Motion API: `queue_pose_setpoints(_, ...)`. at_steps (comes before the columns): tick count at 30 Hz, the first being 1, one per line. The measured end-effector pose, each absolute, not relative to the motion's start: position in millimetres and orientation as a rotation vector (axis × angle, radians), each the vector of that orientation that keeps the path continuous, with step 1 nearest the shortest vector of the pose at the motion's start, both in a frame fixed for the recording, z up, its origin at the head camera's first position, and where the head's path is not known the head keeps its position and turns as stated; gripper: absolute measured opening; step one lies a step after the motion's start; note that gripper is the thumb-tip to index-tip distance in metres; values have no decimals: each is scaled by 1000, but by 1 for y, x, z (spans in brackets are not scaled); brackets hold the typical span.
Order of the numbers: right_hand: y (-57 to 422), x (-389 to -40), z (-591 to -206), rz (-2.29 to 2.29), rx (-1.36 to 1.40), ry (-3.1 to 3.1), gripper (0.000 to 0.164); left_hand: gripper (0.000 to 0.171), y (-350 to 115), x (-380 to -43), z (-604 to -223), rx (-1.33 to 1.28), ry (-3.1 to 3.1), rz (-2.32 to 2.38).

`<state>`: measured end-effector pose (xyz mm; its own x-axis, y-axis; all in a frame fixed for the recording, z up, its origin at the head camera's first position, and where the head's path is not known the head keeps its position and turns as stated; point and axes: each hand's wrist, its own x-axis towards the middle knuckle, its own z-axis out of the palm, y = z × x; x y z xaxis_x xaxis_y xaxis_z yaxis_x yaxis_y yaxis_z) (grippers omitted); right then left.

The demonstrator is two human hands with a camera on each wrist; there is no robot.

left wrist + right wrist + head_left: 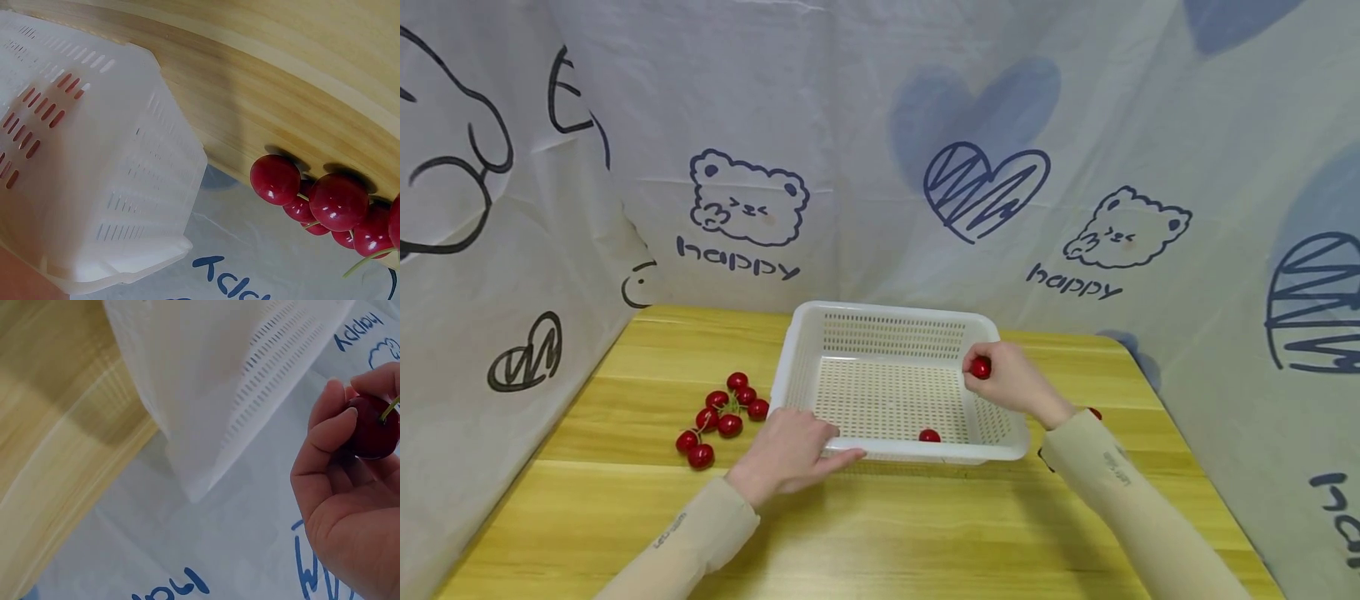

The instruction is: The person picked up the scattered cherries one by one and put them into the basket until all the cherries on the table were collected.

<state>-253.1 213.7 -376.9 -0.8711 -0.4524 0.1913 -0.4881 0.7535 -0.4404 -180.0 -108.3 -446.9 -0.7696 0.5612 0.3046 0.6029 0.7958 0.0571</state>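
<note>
A white slotted plastic basket (pixel 887 452) stands on the table. My left hand (pixel 792 450) holds its near left corner, fingers over the rim and thumb along the front side; the left wrist view shows the basket's outer wall (pixel 169 144) close up. Over the basket's right side, my right hand (pixel 1006 379) pinches a red cherry (pixel 981 367). In the right wrist view this cherry (pixel 374 428) sits between thumb and fingertips, its green stem pointing outward. Another cherry (pixel 929 436) lies inside the basket by the front wall.
Left of the basket lies a cluster of several cherries (pixel 730 425) with green stems. One more cherry (pixel 1095 413) is partly hidden behind the right sleeve. Printed white cloth (pixel 865 250) hangs behind and beside the wooden table (pixel 880 533).
</note>
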Motion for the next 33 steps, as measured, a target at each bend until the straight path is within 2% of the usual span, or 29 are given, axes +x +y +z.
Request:
queue_pose_setpoints(19,209,-252,-406,505,962,-2955,12,55,-109,-180,-446,-889,-2724,-209)
queue_pose_setpoints(33,211,-248,-413,452,928,-3040,14,56,-108,-180,-447,-889,-2723,-206)
